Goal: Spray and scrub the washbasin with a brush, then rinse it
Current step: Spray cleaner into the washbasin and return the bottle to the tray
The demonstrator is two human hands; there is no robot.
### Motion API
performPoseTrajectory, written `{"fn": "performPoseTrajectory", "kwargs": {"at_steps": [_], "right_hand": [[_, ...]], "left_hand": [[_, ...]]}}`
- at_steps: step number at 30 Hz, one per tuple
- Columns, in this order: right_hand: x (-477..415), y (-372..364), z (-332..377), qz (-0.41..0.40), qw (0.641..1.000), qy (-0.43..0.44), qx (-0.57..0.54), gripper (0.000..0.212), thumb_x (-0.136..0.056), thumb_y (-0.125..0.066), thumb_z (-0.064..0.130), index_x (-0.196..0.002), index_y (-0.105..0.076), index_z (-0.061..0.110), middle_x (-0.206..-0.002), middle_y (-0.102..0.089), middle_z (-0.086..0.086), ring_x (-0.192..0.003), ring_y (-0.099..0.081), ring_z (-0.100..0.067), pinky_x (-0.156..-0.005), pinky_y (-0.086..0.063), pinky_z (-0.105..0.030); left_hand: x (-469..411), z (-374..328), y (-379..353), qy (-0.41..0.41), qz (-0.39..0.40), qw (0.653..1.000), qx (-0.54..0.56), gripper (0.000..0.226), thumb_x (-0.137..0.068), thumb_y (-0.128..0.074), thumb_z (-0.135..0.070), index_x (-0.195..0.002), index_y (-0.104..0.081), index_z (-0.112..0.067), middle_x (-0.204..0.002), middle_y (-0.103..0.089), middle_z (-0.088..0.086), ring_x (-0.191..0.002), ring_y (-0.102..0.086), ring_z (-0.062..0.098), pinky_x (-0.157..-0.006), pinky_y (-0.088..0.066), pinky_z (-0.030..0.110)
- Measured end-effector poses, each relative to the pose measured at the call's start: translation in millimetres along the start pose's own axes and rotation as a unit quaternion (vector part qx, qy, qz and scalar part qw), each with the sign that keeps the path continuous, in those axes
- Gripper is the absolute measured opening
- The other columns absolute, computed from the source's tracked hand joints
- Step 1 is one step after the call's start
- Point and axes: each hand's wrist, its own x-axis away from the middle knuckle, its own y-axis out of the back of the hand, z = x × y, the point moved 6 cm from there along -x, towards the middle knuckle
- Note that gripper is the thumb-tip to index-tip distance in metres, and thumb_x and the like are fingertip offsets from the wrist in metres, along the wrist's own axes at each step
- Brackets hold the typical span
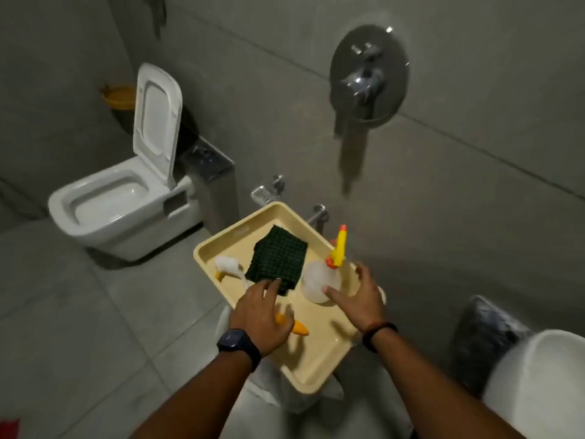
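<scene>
A cream tray (319, 365) rests on a white stand in front of me. In it lie a brush with a white head (228, 266) and orange handle (299, 327), a dark green scouring pad (280, 256), and a clear spray bottle (319, 282) with a yellow-orange trigger. My left hand (259, 315) hovers over the brush handle, fingers spread, fingertips at the pad's near edge. My right hand (361, 296) is spread beside the spray bottle, its index finger touching the bottle. The white washbasin (538, 381) shows at the lower right.
A white toilet (126, 201) with its lid up stands at the left. A chrome mixer valve (367, 77) is on the grey tiled wall above the tray. Chrome taps (318, 213) sit low on the wall behind the tray. Grey floor tiles lie at the left.
</scene>
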Motion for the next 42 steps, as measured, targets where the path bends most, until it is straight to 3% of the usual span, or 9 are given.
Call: {"fn": "performPoseTrajectory", "kwargs": {"at_steps": [8,12,17,21,24,28,32,37,42], "right_hand": [[-83,-49,4,0.011,0.993,0.064,-0.101,0.098,-0.073,-0.082,0.02,-0.147,-0.019,0.036,-0.141,-0.044,0.006,-0.121,-0.051,-0.016,-0.096,-0.046,-0.031],[-98,-52,9,-0.057,0.99,0.106,-0.07,0.05,-0.088,-0.064,0.012,-0.133,-0.045,0.019,-0.116,-0.059,-0.007,-0.112,-0.057,-0.032,-0.1,-0.046,-0.05],[-83,-43,34,-0.049,0.983,0.161,-0.079,0.049,-0.091,-0.058,0.008,-0.136,-0.043,0.023,-0.107,-0.057,-0.001,-0.102,-0.061,-0.03,-0.093,-0.052,-0.043],[-56,11,64,-0.062,0.967,0.185,-0.162,0.061,-0.093,-0.056,0.008,-0.137,-0.026,0.039,-0.104,-0.058,0.007,-0.075,-0.068,-0.026,-0.06,-0.055,-0.017],[-21,70,88,-0.095,0.956,0.211,-0.179,0.057,-0.093,-0.056,0.007,-0.142,-0.035,0.029,-0.1,-0.059,-0.006,-0.053,-0.061,-0.021,-0.054,-0.053,-0.019],[51,158,95,-0.152,0.951,0.213,-0.167,0.048,-0.092,-0.057,0.015,-0.106,-0.056,0.06,-0.077,-0.06,0.014,-0.045,-0.058,-0.013,-0.049,-0.052,-0.019],[135,247,62,-0.197,0.957,0.156,-0.143,0.038,-0.09,-0.057,0.013,-0.127,-0.056,0.016,-0.065,-0.056,0.013,-0.047,-0.057,-0.013,-0.044,-0.051,-0.022],[241,324,-17,-0.194,0.973,0.035,-0.122,0.054,-0.079,-0.056,0.015,-0.121,-0.056,0.049,-0.072,-0.063,-0.009,-0.045,-0.052,-0.025,-0.041,-0.045,-0.031],[325,364,-107,-0.208,0.966,-0.116,-0.101,0.051,-0.074,-0.056,0.011,-0.111,-0.064,0.044,-0.069,-0.067,-0.017,-0.05,-0.054,-0.028,-0.041,-0.042,-0.029]], "left_hand": [[-30,43,-58,-0.05,0.027,0.998,-0.04,0.072,-0.074,-0.05,-0.057,-0.132,-0.042,-0.016,-0.132,-0.049,0.012,-0.119,-0.045,0.03,-0.1,-0.039,0.044],[-31,46,-64,-0.07,0.011,0.996,-0.054,0.067,-0.074,-0.05,-0.056,-0.127,-0.048,-0.015,-0.125,-0.055,0.012,-0.114,-0.049,0.032,-0.099,-0.041,0.045],[-34,43,-63,-0.053,0.035,0.996,-0.066,0.076,-0.073,-0.047,-0.063,-0.134,-0.04,-0.017,-0.136,-0.047,0.012,-0.125,-0.04,0.031,-0.105,-0.032,0.044],[-36,3,-45,-0.084,0.024,0.995,-0.052,0.077,-0.073,-0.049,-0.063,-0.133,-0.042,-0.016,-0.136,-0.047,0.012,-0.125,-0.04,0.03,-0.104,-0.033,0.041],[-29,-49,-29,-0.113,-0.004,0.993,-0.02,0.071,-0.075,-0.05,-0.059,-0.131,-0.044,-0.017,-0.135,-0.048,0.011,-0.122,-0.043,0.028,-0.1,-0.038,0.04],[2,-135,-14,-0.17,-0.032,0.984,0.031,0.062,-0.077,-0.052,-0.051,-0.129,-0.047,-0.016,-0.132,-0.051,0.011,-0.119,-0.047,0.028,-0.096,-0.041,0.04],[51,-220,-20,-0.225,-0.04,0.972,0.06,0.064,-0.079,-0.047,-0.055,-0.13,-0.044,-0.017,-0.132,-0.05,0.011,-0.119,-0.046,0.027,-0.097,-0.041,0.038],[118,-302,-74,-0.258,0.028,0.965,0.036,0.082,-0.075,-0.043,-0.068,-0.141,-0.029,-0.021,-0.148,-0.033,0.013,-0.136,-0.028,0.03,-0.11,-0.024,0.043],[161,-345,-121,-0.295,0.04,0.955,-0.02,0.083,-0.079,-0.037,-0.067,-0.145,-0.019,-0.02,-0.154,-0.021,0.009,-0.141,-0.014,0.025,-0.114,-0.008,0.039]]}}
